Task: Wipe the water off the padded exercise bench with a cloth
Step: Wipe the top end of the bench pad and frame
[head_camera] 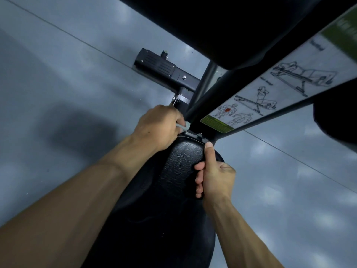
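The black padded bench runs from the bottom centre up to the middle of the view, its textured top narrowing at the far end. My left hand grips a small grey cloth, only a scrap of which shows past the fingers, at the far left corner of the pad beside the frame. My right hand holds the pad's right edge, thumb lying along the top and fingers curled over the side. A few shiny wet spots sit at the pad's far end.
A slanted frame bar with an exercise instruction sticker crosses the upper right. Another black pad hangs over the top. A black metal foot bracket rests on the glossy grey floor. A dark shape sits at the right edge.
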Available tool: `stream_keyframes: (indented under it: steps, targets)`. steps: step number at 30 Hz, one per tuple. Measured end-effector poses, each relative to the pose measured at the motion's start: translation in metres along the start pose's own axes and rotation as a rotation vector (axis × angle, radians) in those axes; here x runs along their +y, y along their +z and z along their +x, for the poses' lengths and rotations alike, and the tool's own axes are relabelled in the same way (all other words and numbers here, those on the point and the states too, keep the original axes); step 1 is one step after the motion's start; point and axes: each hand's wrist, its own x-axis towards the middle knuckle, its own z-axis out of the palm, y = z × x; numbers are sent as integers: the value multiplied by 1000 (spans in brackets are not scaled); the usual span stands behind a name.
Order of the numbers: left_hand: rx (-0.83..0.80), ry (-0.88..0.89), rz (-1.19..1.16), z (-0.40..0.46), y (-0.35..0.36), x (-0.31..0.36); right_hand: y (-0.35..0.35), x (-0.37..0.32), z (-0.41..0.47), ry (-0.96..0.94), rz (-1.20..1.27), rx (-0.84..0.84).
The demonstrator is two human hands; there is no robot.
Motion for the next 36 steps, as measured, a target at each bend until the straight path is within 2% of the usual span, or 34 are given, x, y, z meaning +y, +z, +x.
stream_keyframes:
  steps: [4, 8, 11, 13, 16, 21, 25, 27, 30, 36]
  targets:
    - [-64, 23, 59, -1, -4, 11, 0, 0, 1, -6, -10, -8]
    - [-46, 50, 140, -10, 1, 26, -1, 0, 2, 1, -6, -20]
    - [-52, 131, 245, -15, 4, 31, -2, 1, 3, 0, 10, -28]
    - [-52, 145, 229, -17, 1, 35, -2, 1, 3, 4, 13, -30]
    - [-97, 188, 383, -23, -4, 48, -2, 1, 3, 10, 23, -36]
    - [-181, 311, 444, -22, -7, 64, -3, 3, 3, 5, 38, -49]
    - [-186, 399, 511, -17, 4, 73, -5, 5, 4, -6, 48, -59]
    - [-209, 401, 449, -9, 15, 74, -6, 7, 4, -11, 61, -65]
    - [-281, 322, 190, 3, 32, 72, -8, 10, 6, -24, 66, -57]
    - [-136, 326, -357, -7, 37, 61, -8, 9, 7, -19, 60, -41]
